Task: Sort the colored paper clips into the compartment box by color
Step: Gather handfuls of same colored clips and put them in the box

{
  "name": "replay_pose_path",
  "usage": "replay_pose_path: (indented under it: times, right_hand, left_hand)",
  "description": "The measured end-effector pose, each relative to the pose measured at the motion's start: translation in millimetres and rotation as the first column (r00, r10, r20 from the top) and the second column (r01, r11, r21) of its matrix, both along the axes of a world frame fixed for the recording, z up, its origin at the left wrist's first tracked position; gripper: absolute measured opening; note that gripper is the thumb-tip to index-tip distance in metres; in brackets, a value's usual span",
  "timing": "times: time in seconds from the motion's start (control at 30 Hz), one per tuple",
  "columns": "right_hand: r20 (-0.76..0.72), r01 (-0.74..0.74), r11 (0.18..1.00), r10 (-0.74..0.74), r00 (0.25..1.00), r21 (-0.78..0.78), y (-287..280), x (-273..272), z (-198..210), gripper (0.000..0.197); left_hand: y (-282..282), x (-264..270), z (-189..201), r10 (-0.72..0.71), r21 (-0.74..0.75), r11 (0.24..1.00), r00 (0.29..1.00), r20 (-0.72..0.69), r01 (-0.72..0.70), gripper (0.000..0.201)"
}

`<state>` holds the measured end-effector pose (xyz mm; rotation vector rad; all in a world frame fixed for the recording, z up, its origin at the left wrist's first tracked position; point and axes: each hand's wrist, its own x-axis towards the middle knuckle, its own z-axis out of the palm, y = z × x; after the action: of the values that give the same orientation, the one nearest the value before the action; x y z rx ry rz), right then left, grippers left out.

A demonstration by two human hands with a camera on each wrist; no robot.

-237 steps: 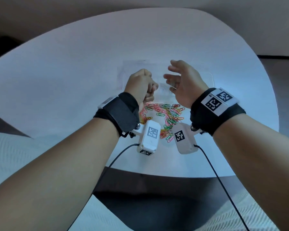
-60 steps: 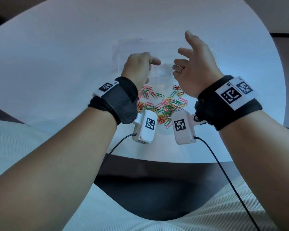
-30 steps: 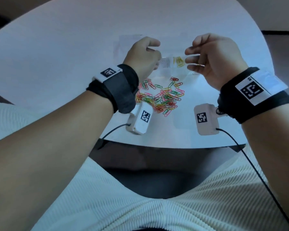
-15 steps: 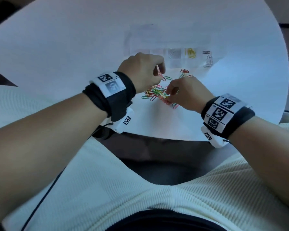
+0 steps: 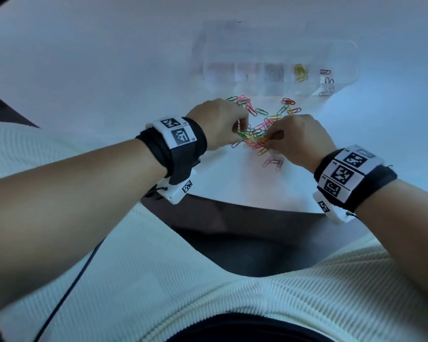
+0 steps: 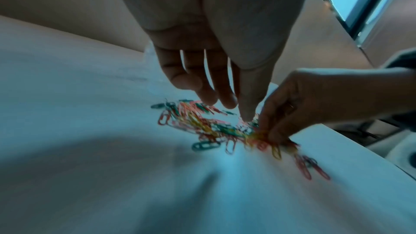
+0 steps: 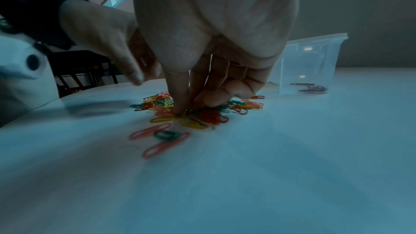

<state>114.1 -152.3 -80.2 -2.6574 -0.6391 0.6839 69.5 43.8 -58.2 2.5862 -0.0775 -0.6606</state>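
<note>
A pile of colored paper clips (image 5: 258, 130) lies on the white table (image 5: 109, 70) in front of the clear compartment box (image 5: 269, 53). One compartment holds yellow clips (image 5: 300, 73); the far-right one holds dark clips (image 5: 327, 81). My left hand (image 5: 242, 124) reaches down into the pile's left side with loosely straight fingers, thumb tip (image 6: 247, 116) touching clips. My right hand (image 5: 269, 141) is on the pile's right side. Its thumb (image 7: 178, 108) presses down and its curled fingers (image 7: 213, 99) pinch at clips (image 7: 202, 115) in the pile (image 7: 202, 111).
A few pink and dark clips (image 5: 273, 162) lie loose near the table's front edge (image 5: 232, 206). The box's right end wall (image 7: 315, 56) stands upright beyond my right hand. A cable (image 5: 67, 292) runs over my lap.
Both hands came down from the box to the pile. Over the last half second the left hand dropped lower into the clips and the right stayed on them.
</note>
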Motion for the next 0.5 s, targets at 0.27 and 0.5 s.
replay_pose_path:
  times: [0.27,0.5]
  right_hand:
    - [-0.094,0.084,0.996,-0.081,0.992,0.032,-3,3,3,0.007]
    - [-0.247,0.134,0.987,-0.108,0.963,0.091,-5,13,11,0.011]
  left_hand:
    - [-28,-15,-24,-0.289,-0.016,0.957,0.957,0.033,0.289,0.044]
    - [-23,-12,-24,-0.091,-0.081,0.993,0.996,-0.009,0.090,0.030]
